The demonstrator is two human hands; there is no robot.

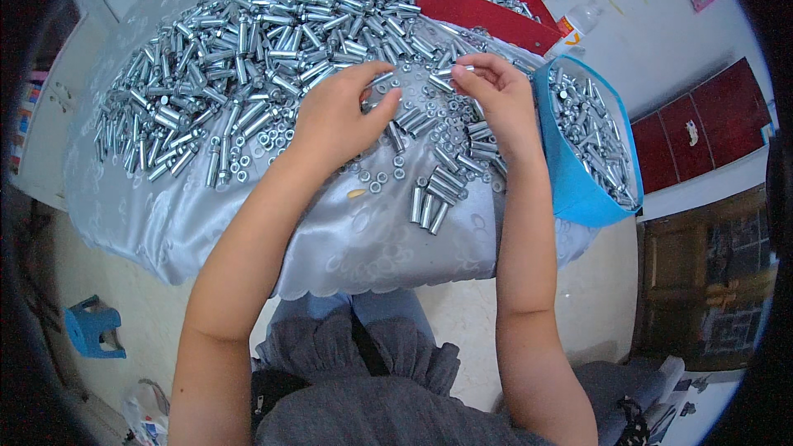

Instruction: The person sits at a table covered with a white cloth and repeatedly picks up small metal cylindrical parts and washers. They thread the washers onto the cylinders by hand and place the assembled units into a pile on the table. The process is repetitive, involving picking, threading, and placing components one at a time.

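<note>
My left hand (337,116) is over the middle of the table, its thumb and forefinger curved around a short shiny metal bolt (381,79). To its right, the fingertips of my right hand (504,103) pinch a silver metal bolt (464,68). Below and between the hands lie loose hex nuts (399,162) and several cylindrical metal sleeves (427,208). A large heap of silver bolts (273,29) spreads across the table behind and to the left of my left hand.
A red box (487,12) with bolts in it stands at the back right. Close beside my right forearm is a blue fabric bin (570,198) full of bolts. A clear bottle (585,16) stands behind it. The satin tablecloth (363,248) hangs over the near edge. A blue stool (95,326) is on the floor at left.
</note>
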